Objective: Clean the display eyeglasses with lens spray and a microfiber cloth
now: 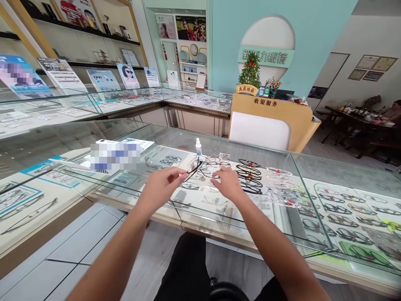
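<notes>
Above the glass counter (216, 200), my left hand (164, 184) pinches a pair of eyeglasses (195, 166) by a dark temple between thumb and fingertips. The rest of that pair is thin and hard to make out against the display. To its right, my right hand (228, 182) hovers with thumb and fingers apart, holding nothing I can see. A small white spray bottle (198, 147) stands upright just beyond the hands. Past my right fingers lies a group of clear-framed eyeglasses (219, 158). A column of black-framed eyeglasses (249, 175) is right of my right hand.
Clear eyeglasses with red tags (283, 188) lie farther right, with more frames under the glass. Printed cards (115, 156) lie on the left. A wooden cash desk (272, 121) stands behind the counter. A person sits at a table (360, 119) far right.
</notes>
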`<action>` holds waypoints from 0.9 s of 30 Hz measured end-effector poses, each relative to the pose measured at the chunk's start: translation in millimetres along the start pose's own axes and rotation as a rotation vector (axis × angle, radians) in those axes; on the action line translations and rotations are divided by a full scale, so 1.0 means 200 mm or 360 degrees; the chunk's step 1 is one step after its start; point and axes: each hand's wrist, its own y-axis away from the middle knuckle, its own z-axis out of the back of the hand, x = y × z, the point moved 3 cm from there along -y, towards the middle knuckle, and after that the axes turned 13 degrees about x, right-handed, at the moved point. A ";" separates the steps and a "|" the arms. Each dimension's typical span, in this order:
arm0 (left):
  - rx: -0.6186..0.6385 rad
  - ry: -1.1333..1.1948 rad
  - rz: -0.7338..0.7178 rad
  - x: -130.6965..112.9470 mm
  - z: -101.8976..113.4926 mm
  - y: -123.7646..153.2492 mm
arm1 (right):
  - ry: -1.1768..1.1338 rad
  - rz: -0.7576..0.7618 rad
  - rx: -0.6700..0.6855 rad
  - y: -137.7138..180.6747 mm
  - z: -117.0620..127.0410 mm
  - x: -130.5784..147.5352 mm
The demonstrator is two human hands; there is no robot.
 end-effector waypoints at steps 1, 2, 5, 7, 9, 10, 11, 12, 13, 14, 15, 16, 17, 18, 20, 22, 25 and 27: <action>0.0046 -0.0128 -0.0022 -0.03 0.04 -0.05 | 0.0045 -0.0025 -0.0002 -0.04 -0.01 -0.01; 0.0090 -0.0236 -0.0040 -0.05 0.07 -0.10 | 0.0085 -0.0054 -0.0024 -0.07 -0.02 -0.01; 0.0266 -0.0521 -0.0106 -0.12 0.11 -0.29 | 0.0196 -0.0112 -0.0062 -0.16 -0.03 0.01; 0.0423 -0.0653 -0.0130 -0.15 0.09 -0.41 | 0.0222 -0.0116 -0.0007 -0.20 -0.04 0.01; 0.0570 -0.0729 -0.0134 -0.16 0.06 -0.52 | 0.0224 -0.0115 0.0020 -0.22 -0.05 -0.01; 0.0616 -0.0761 -0.0135 -0.16 0.03 -0.57 | 0.0222 -0.0111 0.0027 -0.23 -0.05 -0.02; 0.0647 -0.0789 -0.0139 -0.16 0.01 -0.61 | 0.0220 -0.0106 0.0036 -0.23 -0.06 -0.02; 0.0666 -0.0816 -0.0148 -0.15 -0.02 -0.65 | 0.0216 -0.0098 0.0049 -0.23 -0.06 -0.03; 0.0679 -0.0841 -0.0160 -0.15 -0.05 -0.69 | 0.0211 -0.0089 0.0066 -0.23 -0.07 -0.03; 0.0692 -0.0864 -0.0174 -0.15 -0.08 -0.73 | 0.0204 -0.0078 0.0087 -0.23 -0.08 -0.03; 0.0705 -0.0888 -0.0182 -0.14 -0.10 -0.76 | 0.0194 -0.0068 0.0108 -0.23 -0.08 -0.03; 0.0721 -0.0912 -0.0182 -0.14 -0.13 -0.80 | 0.0182 -0.0063 0.0130 -0.22 -0.09 -0.02; 0.0744 -0.0937 -0.0176 -0.13 -0.16 -0.83 | 0.0167 -0.0062 0.0152 -0.22 -0.09 -0.01; 0.0773 -0.0960 -0.0168 -0.12 -0.19 -0.85 | 0.0145 -0.0071 0.0172 -0.21 -0.09 -0.01; 0.0839 -0.0998 -0.0159 -0.10 -0.24 -0.89 | 0.0097 -0.0095 0.0205 -0.19 -0.06 -0.01; 0.0899 -0.1028 -0.0194 -0.08 -0.28 -0.92 | -0.0031 -0.0066 0.0215 -0.17 -0.01 -0.04; 0.0973 -0.1030 -0.0258 -0.06 -0.35 -0.92 | -0.0834 0.0253 0.0175 -0.12 0.14 -0.12; 0.1031 -0.1002 -0.0276 -0.06 -0.40 -0.91 | -0.1403 0.0321 0.0001 -0.10 0.25 -0.22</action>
